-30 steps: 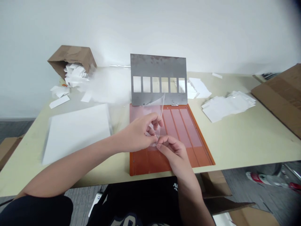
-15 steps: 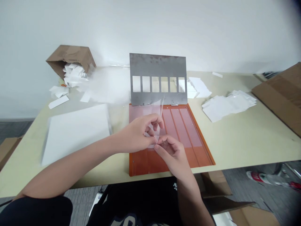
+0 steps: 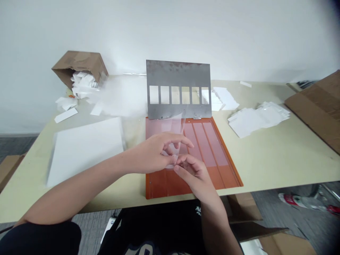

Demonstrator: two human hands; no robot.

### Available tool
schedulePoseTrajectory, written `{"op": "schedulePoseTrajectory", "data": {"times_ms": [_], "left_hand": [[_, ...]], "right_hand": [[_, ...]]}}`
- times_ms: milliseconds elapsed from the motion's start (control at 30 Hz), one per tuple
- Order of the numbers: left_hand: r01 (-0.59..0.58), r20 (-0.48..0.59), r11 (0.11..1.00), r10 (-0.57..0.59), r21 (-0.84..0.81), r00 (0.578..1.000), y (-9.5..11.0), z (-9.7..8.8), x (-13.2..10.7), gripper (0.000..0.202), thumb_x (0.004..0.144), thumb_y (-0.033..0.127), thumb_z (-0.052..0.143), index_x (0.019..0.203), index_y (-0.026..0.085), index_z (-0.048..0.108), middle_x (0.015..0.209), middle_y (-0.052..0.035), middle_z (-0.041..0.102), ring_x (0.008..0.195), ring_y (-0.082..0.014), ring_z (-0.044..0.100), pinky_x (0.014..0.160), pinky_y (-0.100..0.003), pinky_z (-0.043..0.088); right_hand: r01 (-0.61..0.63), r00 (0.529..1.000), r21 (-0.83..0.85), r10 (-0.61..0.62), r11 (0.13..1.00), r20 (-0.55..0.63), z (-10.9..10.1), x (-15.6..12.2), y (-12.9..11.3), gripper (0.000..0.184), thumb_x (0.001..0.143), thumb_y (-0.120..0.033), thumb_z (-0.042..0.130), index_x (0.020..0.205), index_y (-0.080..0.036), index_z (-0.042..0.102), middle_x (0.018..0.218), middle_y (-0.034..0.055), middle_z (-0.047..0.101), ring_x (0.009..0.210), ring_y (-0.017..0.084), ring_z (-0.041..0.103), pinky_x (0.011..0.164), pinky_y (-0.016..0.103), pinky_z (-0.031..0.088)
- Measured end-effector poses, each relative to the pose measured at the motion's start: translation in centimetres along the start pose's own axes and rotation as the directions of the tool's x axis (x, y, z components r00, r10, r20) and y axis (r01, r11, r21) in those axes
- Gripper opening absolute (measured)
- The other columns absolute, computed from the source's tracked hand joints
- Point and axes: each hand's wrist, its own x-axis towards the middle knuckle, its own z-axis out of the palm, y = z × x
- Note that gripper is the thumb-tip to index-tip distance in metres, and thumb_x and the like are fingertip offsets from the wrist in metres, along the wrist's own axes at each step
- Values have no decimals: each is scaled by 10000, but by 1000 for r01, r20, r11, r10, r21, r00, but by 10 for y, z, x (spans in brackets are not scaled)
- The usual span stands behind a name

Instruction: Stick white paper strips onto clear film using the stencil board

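Note:
My left hand [image 3: 155, 153] pinches a clear plastic film [image 3: 171, 124] at its near lower corner, index finger stretched out to the right. Thumb and fingers of my right hand [image 3: 196, 173] close at the same corner, touching the left fingertips. The film stands up tilted above an orange tray [image 3: 183, 182] with long parallel channels. Pinkish clear strips [image 3: 209, 141] lie in the channels on the right. Hinged to the tray's far edge, a grey metal plate [image 3: 177, 74] with a row of rectangular windows stands upright.
To the left lies a stack of white sheets [image 3: 85, 148], with a cardboard box [image 3: 79, 60] spilling white paper pieces behind it. White cards [image 3: 257, 118] are piled on the right, near a larger cardboard box [image 3: 318, 106]. A bottle [image 3: 305, 202] lies on the floor.
My left index finger has stretched out further to the right, away from the pinch. Both hands stay at the film's corner, and the film has shifted slightly.

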Motion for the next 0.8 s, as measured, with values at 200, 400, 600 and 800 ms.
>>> {"op": "schedulePoseTrajectory", "data": {"times_ms": [200, 400, 600, 800], "left_hand": [[-1, 14, 997, 0, 71, 1000, 0, -2, -2, 393, 802, 151, 584, 1162, 262, 696, 1110, -59, 610, 912, -172, 646, 735, -276, 547], [-8, -4, 988, 9, 153, 1000, 9, -4, -4, 431, 819, 130, 564, 1236, 201, 648, 1109, -54, 609, 860, -143, 654, 763, -267, 543], [5, -18, 982, -2, 189, 1000, 12, -6, -6, 445, 843, 145, 569, 1283, 195, 612, 1175, -57, 587, 887, -133, 660, 755, -250, 545], [15, -28, 979, -10, 201, 1000, 13, -5, -8, 447, 852, 146, 561, 1298, 177, 593, 1130, -57, 617, 875, -139, 670, 783, -280, 556]], "right_hand": [[-16, 1000, 32, 15, 999, 5, 0, 1, 0, 164, 836, -378, 723, 832, -233, 646, 802, -18, 598, 758, 123, 541, 727, 265, 454], [-37, 999, 68, 35, 997, 28, 1, 3, -2, 155, 835, -381, 726, 830, -243, 656, 810, -11, 634, 787, 139, 565, 752, 278, 460], [-12, 1000, 31, 11, 999, 27, 1, 4, -4, 156, 846, -379, 712, 825, -236, 653, 831, -8, 646, 788, 136, 583, 757, 278, 475], [65, 998, -71, -66, 995, -20, 5, 0, -2, 87, 907, -330, 643, 895, -245, 656, 906, 3, 660, 884, 151, 628, 863, 318, 495]]}}
